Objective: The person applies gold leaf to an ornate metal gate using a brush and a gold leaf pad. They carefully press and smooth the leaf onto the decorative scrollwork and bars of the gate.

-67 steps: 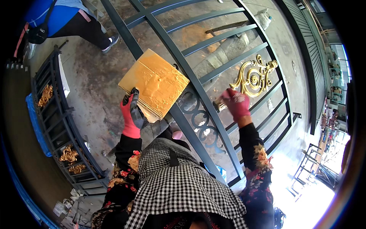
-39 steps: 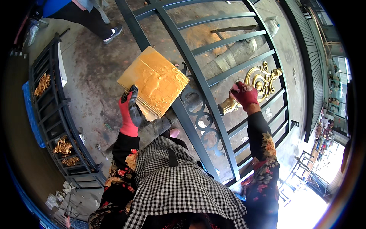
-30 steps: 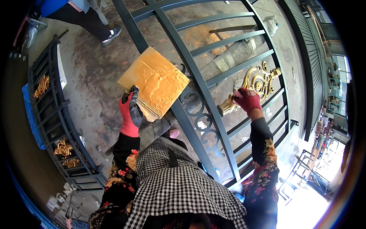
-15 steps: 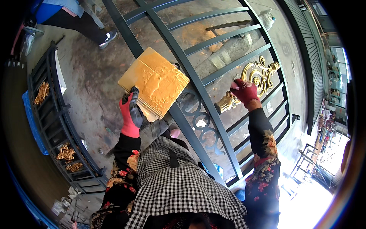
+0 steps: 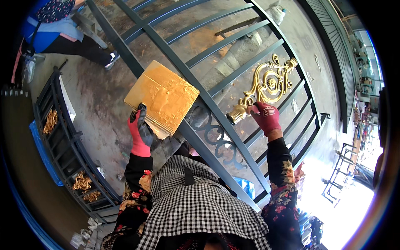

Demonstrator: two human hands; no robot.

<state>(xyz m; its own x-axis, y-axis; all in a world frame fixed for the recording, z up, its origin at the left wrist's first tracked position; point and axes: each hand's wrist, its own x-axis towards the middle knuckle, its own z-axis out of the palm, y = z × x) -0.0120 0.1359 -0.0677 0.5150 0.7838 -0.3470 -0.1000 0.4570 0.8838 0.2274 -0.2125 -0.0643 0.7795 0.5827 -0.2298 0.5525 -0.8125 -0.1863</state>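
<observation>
My left hand (image 5: 141, 130), in a red and black glove, grips the near left edge of a square, layered slab (image 5: 163, 102), perhaps stacked cardboard. Gold paint coats its top, thick and wrinkled on the right side. My right hand (image 5: 266, 118), in a red glove, is closed in a pinch beside the lower edge of a gold scroll ornament (image 5: 271, 84). Something small and pale pinkish shows at its fingertips, too small to name. The ornament sits among the dark bars of a metal gate panel (image 5: 227, 121), its flared foot toward the long rail.
Smaller dark scrolls (image 5: 216, 135) fill the strip between two long rails. On the left stands another dark panel (image 5: 62, 143) with gold ornaments. A person in blue (image 5: 62, 35) is at the upper left. A ribbed dark panel (image 5: 333, 54) runs along the right.
My right hand has drawn back from the ornament's scrollwork to its near lower edge. The left hand still holds the slab, a little lower in view. The whole view has shifted slightly.
</observation>
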